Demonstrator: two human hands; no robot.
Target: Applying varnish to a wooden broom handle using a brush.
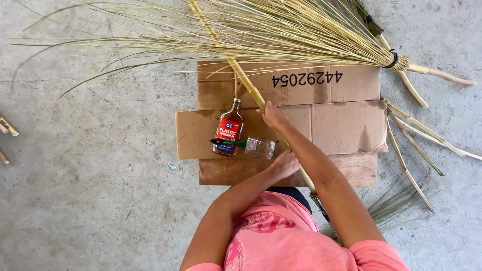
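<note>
flattened brown cardboard box, red-labelled amber bottle

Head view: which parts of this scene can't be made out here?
- Stick: lower end hidden behind right hand's forearm; upper end lost in the straw.
- Left hand: fingers curl out of sight.
- Brush: bristles sunk in the clear jar.
- Broom bundle: cut off by top edge.
</note>
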